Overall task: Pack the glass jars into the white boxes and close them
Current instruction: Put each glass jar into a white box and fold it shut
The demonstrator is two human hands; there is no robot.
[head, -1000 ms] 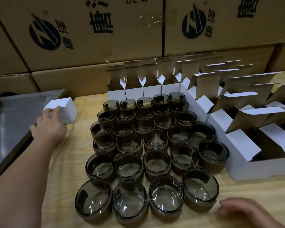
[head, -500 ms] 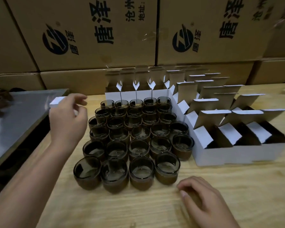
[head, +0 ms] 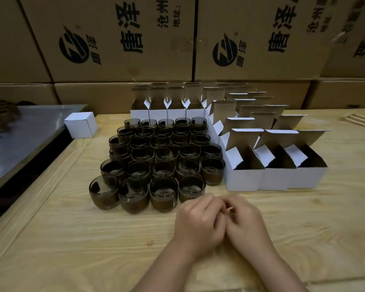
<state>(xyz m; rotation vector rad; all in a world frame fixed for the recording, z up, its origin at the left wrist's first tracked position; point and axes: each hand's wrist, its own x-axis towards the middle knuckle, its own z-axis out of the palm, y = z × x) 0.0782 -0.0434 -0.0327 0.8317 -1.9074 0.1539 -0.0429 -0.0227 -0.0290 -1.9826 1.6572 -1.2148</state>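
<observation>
Several dark smoked glass jars (head: 162, 161) stand packed together in rows on the wooden table (head: 72, 239). To their right and behind them stand several open white boxes (head: 243, 178) with flaps up. One closed white box (head: 80, 125) sits at the table's far left edge. My left hand (head: 198, 222) and my right hand (head: 249, 224) rest together on the table in front of the jars, fingers curled and touching each other, holding nothing that I can see.
Large brown cartons (head: 118, 39) with dark print form a wall behind the table. A grey metal surface (head: 23, 133) adjoins the table on the left. Thin wooden strips (head: 360, 121) lie at the far right.
My left hand let go of the closed white box at the left and came back to the front. Both hands now meet in front of the jars.
</observation>
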